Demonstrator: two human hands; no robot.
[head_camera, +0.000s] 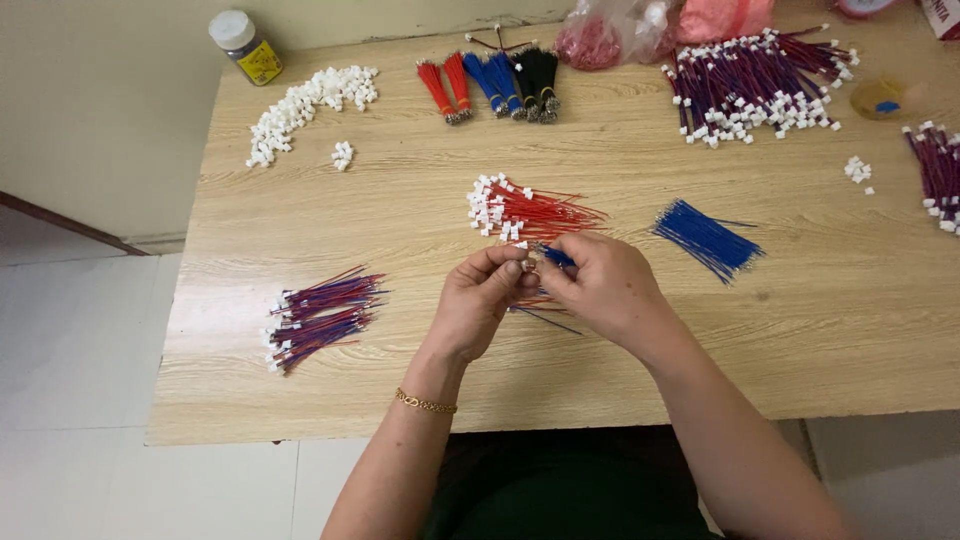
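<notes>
Over the middle of the wooden table (640, 370), the left hand (478, 300) and the right hand (600, 290) were brought together, fingertips almost touching. The left hand's fingers were curled in tight, and something small was pinched at their tips; what exactly it was could not be made out. A thin blue wire (556, 257) was nipped between the right hand's thumb and forefinger, the remaining fingers being folded loosely under. A loose dark wire (545, 319) was seen lying on the table just below the hands.

Directly behind the hands, a fan of red wires with white connectors (525, 211) was spread out on the table, close to the fingertips. To the right of it, a bundle of bare blue wires (707, 238) was laid at a slant. At the left edge, a heap of finished red-and-blue leads (320, 315) was stacked, well apart from the hands. Farther back, a scatter of loose white connector housings (305, 105) was seen beside a small capped jar (245, 46), while tied bundles of red, blue and black wire (495, 82) were lined up at the far edge. A large pile of assembled leads (755, 85) was heaped at the back right.
</notes>
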